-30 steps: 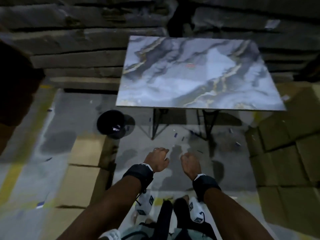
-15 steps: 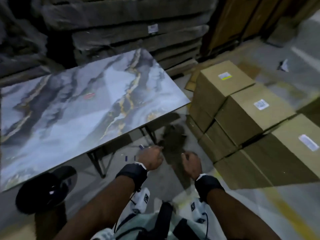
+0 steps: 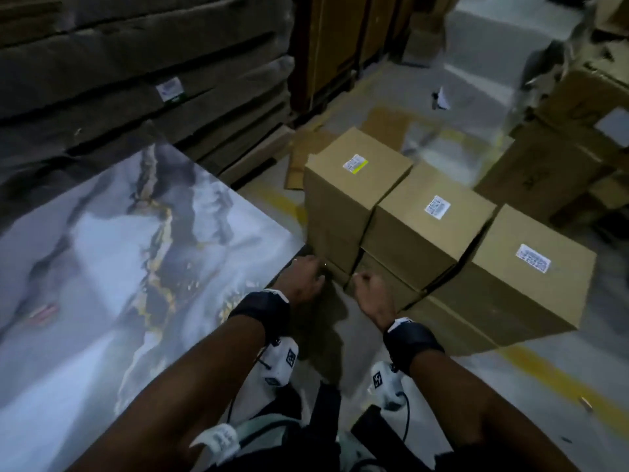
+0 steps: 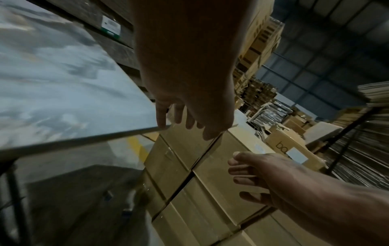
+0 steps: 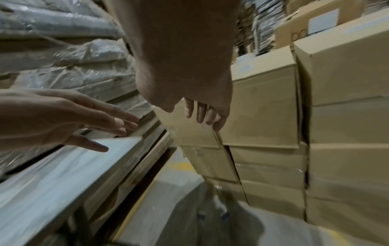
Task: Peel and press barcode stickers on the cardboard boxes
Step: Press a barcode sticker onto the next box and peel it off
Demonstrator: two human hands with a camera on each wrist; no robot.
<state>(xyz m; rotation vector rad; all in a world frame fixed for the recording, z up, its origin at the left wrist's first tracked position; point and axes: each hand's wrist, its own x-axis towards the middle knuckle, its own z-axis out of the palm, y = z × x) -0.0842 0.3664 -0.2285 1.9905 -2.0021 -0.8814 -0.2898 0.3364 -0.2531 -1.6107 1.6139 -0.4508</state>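
Three stacks of brown cardboard boxes stand on the floor to my right: a far box [image 3: 337,202], a middle box [image 3: 408,243] and a near box [image 3: 493,301]. Each top carries a white barcode sticker: the far sticker [image 3: 355,164], the middle sticker [image 3: 437,207], the near sticker [image 3: 533,258]. My left hand [image 3: 306,277] hangs by the corner of the marble table [image 3: 102,267], fingers [image 4: 161,116] loose and holding nothing. My right hand [image 3: 371,291] is in front of the lower boxes, its fingers [image 5: 200,114] relaxed and empty.
Wrapped flat slabs [image 3: 136,63] are stacked behind the table. More cartons [image 3: 561,148] pile up at the far right. Flattened cardboard [image 3: 384,127] lies on the floor behind the boxes. A yellow line [image 3: 544,379] crosses the floor at the right.
My view has swung right, from the marble table to the stickered boxes. Both hands stay in front of me with nothing in them and are now close to the boxes.
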